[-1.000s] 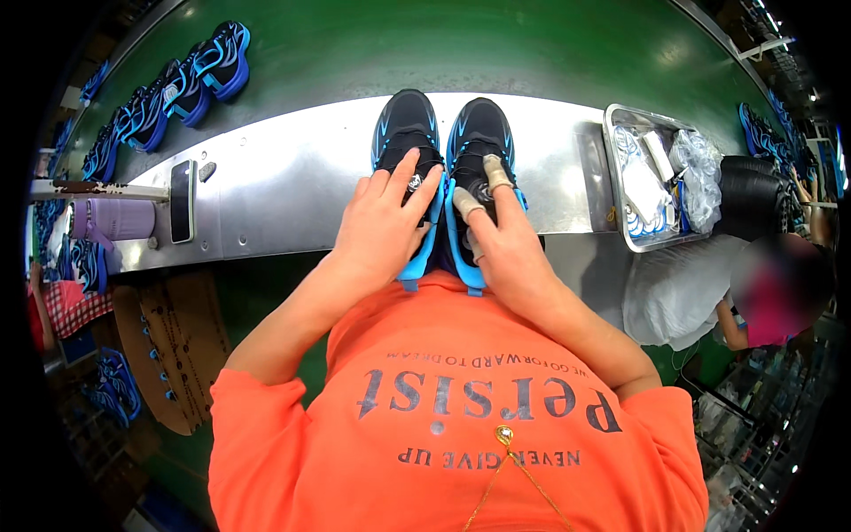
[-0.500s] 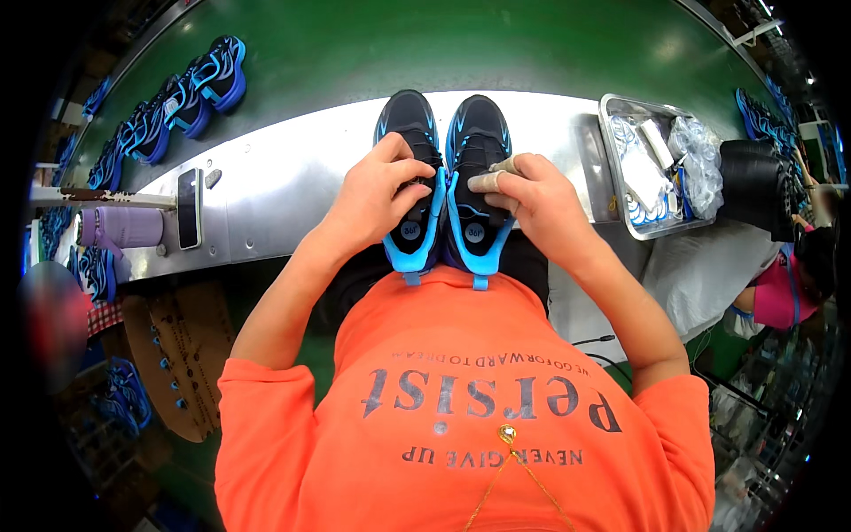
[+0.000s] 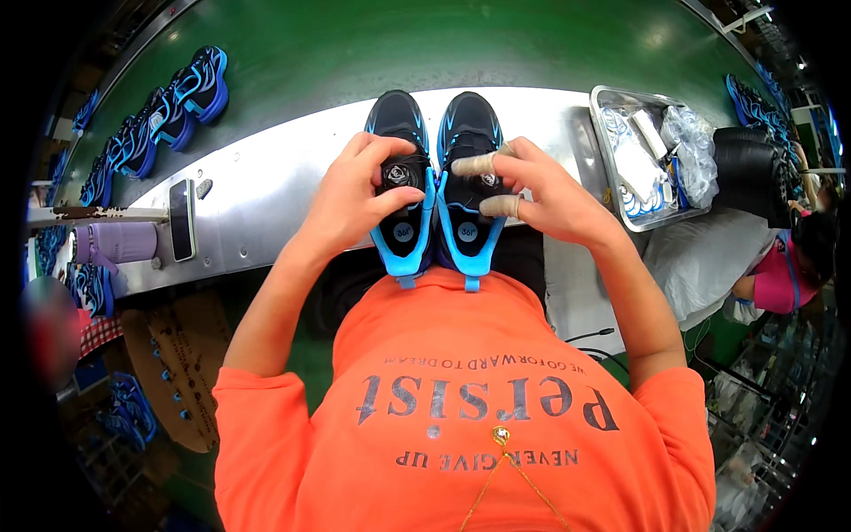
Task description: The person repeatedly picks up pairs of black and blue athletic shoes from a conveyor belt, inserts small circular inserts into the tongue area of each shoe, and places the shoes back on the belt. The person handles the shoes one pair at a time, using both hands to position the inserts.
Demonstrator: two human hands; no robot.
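Note:
A pair of black sneakers with bright blue trim stands side by side, toes pointing away, on the metal ledge before me. Over the left sneaker (image 3: 396, 115) is my left hand (image 3: 359, 186), thumb and forefinger spread on either side of the tongue, which bears a round emblem. My right hand (image 3: 545, 191) has beige wraps on its thumb and forefinger. Those two fingers are parted above the tongue of the right sneaker (image 3: 470, 113), partly covering it. Neither hand visibly grips anything. Round pale labels show on both insoles, and blue pull loops at the heels face me.
Right of the sneakers sits a metal tray (image 3: 612, 177) of round stickers, white pieces and clear plastic. A phone (image 3: 182, 220) and a purple tumbler (image 3: 122, 242) are at left. More sneakers (image 3: 202, 84) stand on the green belt (image 3: 417, 44). Another person (image 3: 780, 279) is at far right.
Both hands have gone from closed fingers at the lace areas to spread fingers over the tongues. The emblems on the tongues now show. The whole view has shifted slightly.

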